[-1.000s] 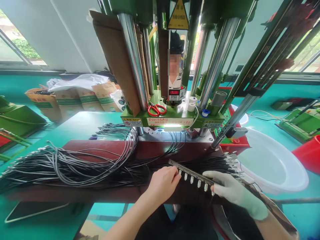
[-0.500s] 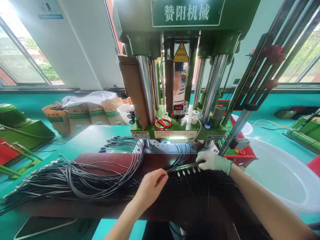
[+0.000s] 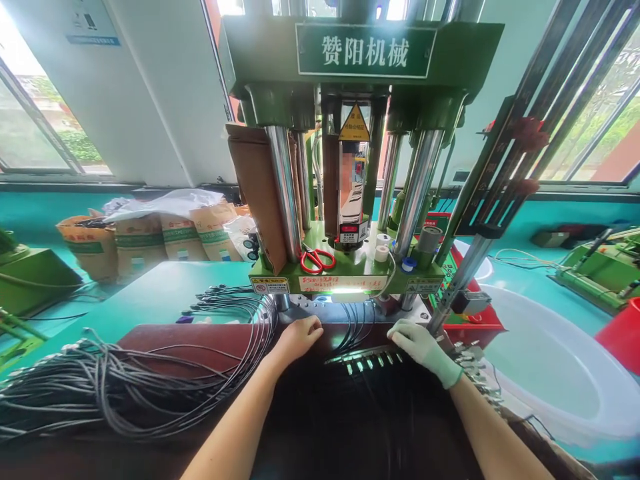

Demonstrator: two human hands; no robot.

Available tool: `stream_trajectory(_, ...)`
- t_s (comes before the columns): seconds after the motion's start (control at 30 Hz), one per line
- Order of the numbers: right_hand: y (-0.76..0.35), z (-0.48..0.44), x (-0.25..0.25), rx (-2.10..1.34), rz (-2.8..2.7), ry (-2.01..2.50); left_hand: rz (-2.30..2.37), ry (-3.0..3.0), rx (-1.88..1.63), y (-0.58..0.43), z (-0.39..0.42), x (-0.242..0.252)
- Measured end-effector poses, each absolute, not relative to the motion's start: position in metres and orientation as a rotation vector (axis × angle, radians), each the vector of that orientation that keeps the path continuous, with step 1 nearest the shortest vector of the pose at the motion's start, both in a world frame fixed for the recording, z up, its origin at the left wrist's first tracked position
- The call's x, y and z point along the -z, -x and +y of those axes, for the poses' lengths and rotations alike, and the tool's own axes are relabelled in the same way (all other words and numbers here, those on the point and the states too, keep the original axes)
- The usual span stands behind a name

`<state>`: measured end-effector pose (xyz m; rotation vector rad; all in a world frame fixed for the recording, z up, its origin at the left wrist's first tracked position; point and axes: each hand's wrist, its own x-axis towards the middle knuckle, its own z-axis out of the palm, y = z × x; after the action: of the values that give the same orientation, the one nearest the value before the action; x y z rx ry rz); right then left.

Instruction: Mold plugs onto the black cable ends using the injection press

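My bare left hand (image 3: 300,337) is at the front of the press bed, its fingers curled together. Whatever they may hold is hidden. My right hand (image 3: 419,345), in a pale glove, is just beyond the right end of a narrow metal strip (image 3: 336,361). Its fingers are bent inward, and I cannot make out anything in them. Several shiny metal connectors (image 3: 370,365) stick out along the strip's near side. Thin black cables (image 3: 354,327) run between my hands from the strip into the press. Dark cables and surface fill the area below the strip.
The green press (image 3: 363,53) stands ahead, with red-handled scissors (image 3: 318,261) on its ledge. A large bundle of black cables (image 3: 125,387) lies at left. To the right are metal fittings (image 3: 473,367), a slanted rail (image 3: 465,267) and a white tub (image 3: 545,360).
My right hand has come off the metal strip and sits just past its end. My left hand has moved forward, away from the strip's left end. The view has shifted slightly.
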<state>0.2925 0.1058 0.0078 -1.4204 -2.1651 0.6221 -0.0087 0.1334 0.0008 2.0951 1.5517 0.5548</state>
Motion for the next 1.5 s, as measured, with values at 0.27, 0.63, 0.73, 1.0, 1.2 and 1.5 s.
stream_trajectory(0.27,-0.295,0.107,-0.002,-0.621,-2.149,1.394,1.546,-2.150,-0.559,0.014,0.130,0.014)
stream_trajectory(0.63,-0.295,0.108,0.001,-0.542,-2.186,1.374,1.529,-2.199,-0.541,0.014,0.127,0.016)
stream_trajectory(0.73,-0.294,0.108,0.002,-0.528,-2.188,1.376,1.524,-2.203,-0.532,0.014,0.126,0.015)
stream_trajectory(1.0,-0.297,0.108,0.008,-0.511,-2.183,1.378,1.521,-2.219,-0.540,0.015,0.126,0.016)
stream_trajectory(1.2,-0.296,0.108,0.006,-0.503,-2.181,1.381,1.517,-2.226,-0.534,0.015,0.126,0.017)
stream_trajectory(1.5,-0.298,0.112,0.011,-0.503,-2.196,1.412,1.534,-2.219,-0.531,0.015,0.127,0.018)
